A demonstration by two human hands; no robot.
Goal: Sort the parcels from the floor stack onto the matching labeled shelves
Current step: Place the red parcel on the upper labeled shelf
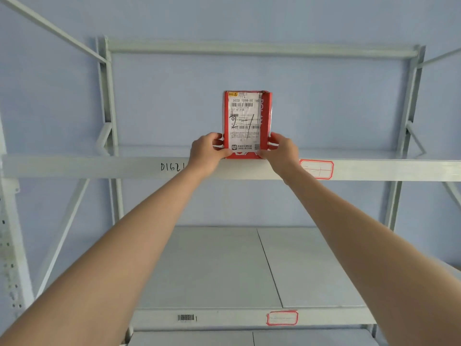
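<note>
A red parcel (265, 113) with a white shipping label marked "2-1" in black pen stands upright on the front edge of the upper shelf (124, 168). My left hand (208, 152) grips its lower left edge and my right hand (282, 152) grips its lower right edge, thumbs on the front face. A red-bordered shelf label (317, 169) sits on the shelf beam just right of my right hand. The floor stack is out of view.
The white metal rack stands against a pale blue wall. A lower shelf (224, 265) lies below with its own red-bordered label (282, 317) and a barcode sticker (185, 317). "D1621" is handwritten on the upper beam (172, 167).
</note>
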